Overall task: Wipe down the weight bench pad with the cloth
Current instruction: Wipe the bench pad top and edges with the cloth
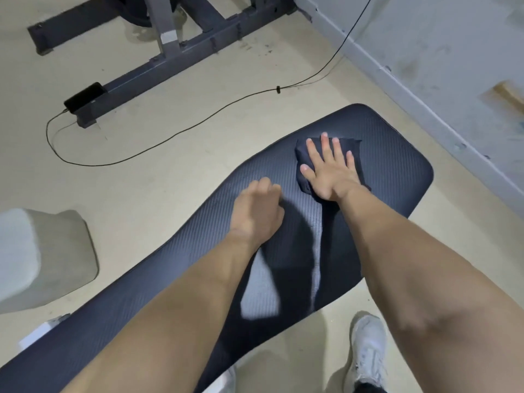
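Note:
The weight bench pad point(391, 165) is long, dark blue and ribbed, running from the lower left to the upper right of the head view. A dark blue folded cloth point(354, 147) lies near the pad's far end. My right hand point(329, 171) lies flat on top of the cloth, fingers spread, pressing it onto the pad. My left hand point(258, 211) rests on the pad just left of the cloth, fingers curled under, holding nothing. Most of the cloth is hidden under my right hand.
A dark metal gym frame point(158, 69) stands on the beige floor at the back. A black cable point(175, 134) snakes across the floor to a black phone point(83, 96). A grey cushion point(42, 259) sits at left, a wall point(453, 52) at right, my white shoe point(368, 353) below.

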{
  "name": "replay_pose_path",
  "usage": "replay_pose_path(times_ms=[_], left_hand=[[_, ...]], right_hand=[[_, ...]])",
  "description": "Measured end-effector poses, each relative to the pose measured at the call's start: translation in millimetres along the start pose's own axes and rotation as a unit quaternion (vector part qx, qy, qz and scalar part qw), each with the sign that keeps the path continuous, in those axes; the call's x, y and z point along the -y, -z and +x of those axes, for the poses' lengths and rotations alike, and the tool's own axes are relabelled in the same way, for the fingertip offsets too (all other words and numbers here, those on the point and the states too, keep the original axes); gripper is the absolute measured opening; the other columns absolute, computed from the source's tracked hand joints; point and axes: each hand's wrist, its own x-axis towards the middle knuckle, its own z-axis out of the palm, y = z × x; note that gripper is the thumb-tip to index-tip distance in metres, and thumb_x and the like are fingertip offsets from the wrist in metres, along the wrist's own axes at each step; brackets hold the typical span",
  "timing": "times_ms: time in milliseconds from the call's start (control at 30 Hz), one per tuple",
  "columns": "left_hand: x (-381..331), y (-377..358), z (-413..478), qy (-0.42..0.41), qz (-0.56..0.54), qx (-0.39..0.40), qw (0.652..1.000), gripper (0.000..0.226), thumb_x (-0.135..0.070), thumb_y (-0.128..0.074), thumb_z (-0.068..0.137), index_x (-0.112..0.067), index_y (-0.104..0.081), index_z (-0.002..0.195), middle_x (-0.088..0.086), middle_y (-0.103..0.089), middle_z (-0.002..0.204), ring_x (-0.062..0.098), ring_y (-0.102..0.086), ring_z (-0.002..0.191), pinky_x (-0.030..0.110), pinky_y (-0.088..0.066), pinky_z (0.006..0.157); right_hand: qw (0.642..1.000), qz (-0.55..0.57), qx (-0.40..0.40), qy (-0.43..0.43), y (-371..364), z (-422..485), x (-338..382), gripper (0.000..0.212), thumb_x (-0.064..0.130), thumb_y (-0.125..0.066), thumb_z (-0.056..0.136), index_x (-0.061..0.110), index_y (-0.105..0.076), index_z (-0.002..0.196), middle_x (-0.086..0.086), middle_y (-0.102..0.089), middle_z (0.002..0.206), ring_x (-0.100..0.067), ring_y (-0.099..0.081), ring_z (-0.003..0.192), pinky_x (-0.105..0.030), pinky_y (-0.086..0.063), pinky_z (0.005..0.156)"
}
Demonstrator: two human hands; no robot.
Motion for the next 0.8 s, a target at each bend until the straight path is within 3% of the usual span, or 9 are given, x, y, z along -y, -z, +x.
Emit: replay_pose_path(times_ms=[133, 300, 467, 567, 700, 800], left_hand=[[-39.5, -2.0, 9.1, 0.031, -0.082, -0.011, 0.996, 0.014, -0.020, -0.050, 0.086, -0.014, -0.061, 0.091, 0.003, -0.059, 0.093, 0.025, -0.056, 0.085, 0.040, -0.050, 0.069], [-92.4, 0.9, 22.2, 0.065, -0.045, -0.005, 0.997, 0.018, -0.027, -0.051, 0.088, -0.014, -0.060, 0.097, 0.005, -0.059, 0.098, 0.025, -0.057, 0.090, 0.039, -0.049, 0.073], [-126.6, 16.0, 37.3, 0.194, -0.088, -0.031, 0.977, 0.021, -0.028, -0.049, 0.088, -0.015, -0.061, 0.100, 0.006, -0.061, 0.103, 0.027, -0.059, 0.095, 0.040, -0.050, 0.078], [-131.9, 23.2, 29.8, 0.250, -0.111, -0.046, 0.961, 0.019, -0.027, -0.049, 0.089, -0.017, -0.061, 0.099, 0.003, -0.062, 0.103, 0.025, -0.058, 0.095, 0.037, -0.046, 0.075], [-118.5, 29.0, 3.3, 0.271, -0.098, -0.040, 0.957, 0.021, -0.027, -0.048, 0.091, -0.015, -0.060, 0.103, 0.004, -0.060, 0.104, 0.024, -0.057, 0.098, 0.038, -0.047, 0.074], [-106.8, 27.3, -18.5, 0.298, -0.093, -0.037, 0.949, 0.020, -0.027, -0.049, 0.091, -0.015, -0.060, 0.103, 0.003, -0.059, 0.103, 0.025, -0.056, 0.097, 0.038, -0.048, 0.071]], right_hand=[[1.000, -0.009, -0.002, -0.006, 16.5, 7.9, -72.9, 0.063, 0.056, -0.011, 0.103, 0.037, 0.018, 0.155, 0.002, 0.030, 0.161, -0.022, 0.025, 0.149, -0.051, 0.009, 0.121], [1.000, -0.016, -0.006, 0.011, 10.5, -18.1, -128.6, 0.066, 0.056, -0.013, 0.102, 0.033, 0.013, 0.157, -0.002, 0.026, 0.164, -0.026, 0.021, 0.151, -0.054, 0.005, 0.121], [0.991, -0.047, -0.056, 0.109, -34.3, -82.9, -97.0, 0.068, 0.054, -0.016, 0.101, 0.023, 0.000, 0.160, -0.012, 0.008, 0.166, -0.036, 0.006, 0.152, -0.057, -0.003, 0.119], [0.980, -0.076, -0.028, 0.181, -55.2, -115.5, -67.6, 0.067, 0.054, -0.021, 0.101, 0.023, -0.007, 0.159, -0.010, 0.005, 0.167, -0.035, 0.008, 0.152, -0.057, -0.002, 0.120], [0.953, -0.094, 0.021, 0.288, -75.9, -158.7, -23.2, 0.059, 0.052, -0.028, 0.102, 0.027, -0.028, 0.155, -0.005, -0.017, 0.165, -0.034, 0.002, 0.152, -0.054, 0.008, 0.120], [0.931, -0.138, 0.042, 0.335, -80.9, -174.7, -3.6, 0.058, 0.048, -0.035, 0.102, 0.023, -0.031, 0.155, -0.003, -0.023, 0.163, -0.029, -0.006, 0.152, -0.050, 0.007, 0.120]])
